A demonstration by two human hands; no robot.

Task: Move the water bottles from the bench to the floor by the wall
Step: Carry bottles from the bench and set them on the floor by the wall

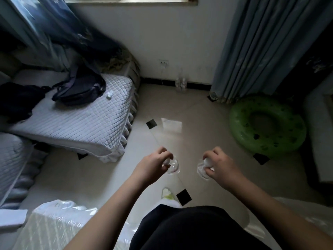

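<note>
Bottles hang from both my hands: left hand (153, 164) pinches the white cap of one clear bottle (173, 166), right hand (219, 165) grips another bottle's (202, 170) cap. My fingers hide both necks. Far ahead, two more bottles (181, 82) stand faintly against the wall (180, 42).

Both forearms are seen bare, with no sleeves, watch or rings visible on the left hand (153, 164) or right hand (220, 166). A black garment (189, 230) is worn below.
</note>
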